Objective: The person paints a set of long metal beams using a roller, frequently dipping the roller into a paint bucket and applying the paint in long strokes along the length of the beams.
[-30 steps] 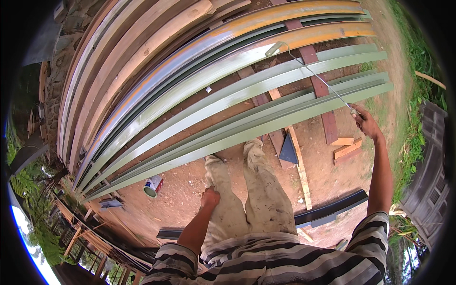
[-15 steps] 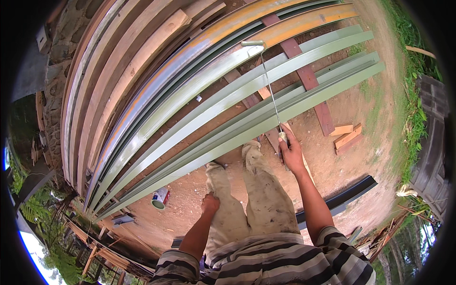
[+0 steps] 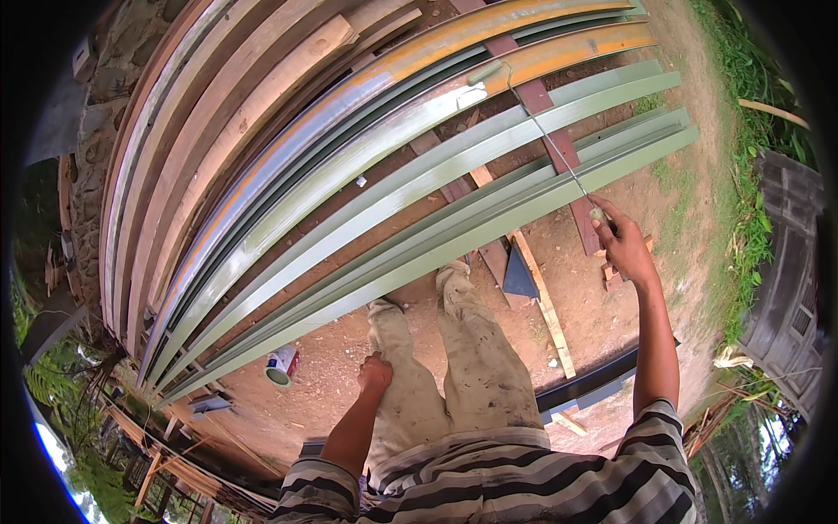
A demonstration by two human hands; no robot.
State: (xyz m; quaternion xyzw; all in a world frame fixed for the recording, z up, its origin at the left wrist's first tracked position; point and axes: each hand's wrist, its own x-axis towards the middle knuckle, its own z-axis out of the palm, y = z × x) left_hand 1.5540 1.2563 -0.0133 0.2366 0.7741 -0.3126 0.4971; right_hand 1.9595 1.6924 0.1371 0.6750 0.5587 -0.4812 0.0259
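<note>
My right hand (image 3: pixel 627 247), out to the right, is closed around the grip of a paint roller (image 3: pixel 559 150). Its long wire frame reaches over the nearer beams to the roller sleeve (image 3: pixel 489 72), which lies on a long metal beam (image 3: pixel 583 48). That beam is orange-brown on its right part and pale green with a wet shine (image 3: pixel 349 148) on its left. Two nearer beams, a middle one (image 3: pixel 489 129) and a close one (image 3: pixel 489 223), are pale green throughout. My left hand (image 3: pixel 375 374) rests with curled fingers on my left trouser leg; I see nothing in it.
Wooden planks (image 3: pixel 288 65) and another orange-and-grey beam (image 3: pixel 419 42) lie beyond. A reddish crossbar (image 3: pixel 583 225) supports the beams. A paint can (image 3: pixel 279 367) stands on the dirt at left. Behind my right side lies a dark metal channel (image 3: pixel 594 377); grass (image 3: pixel 742 201) edges the right.
My right hand has moved right and slightly up, carrying the roller. Its sleeve has shifted right along the beam, onto the orange-brown part. My left hand stays on my leg.
</note>
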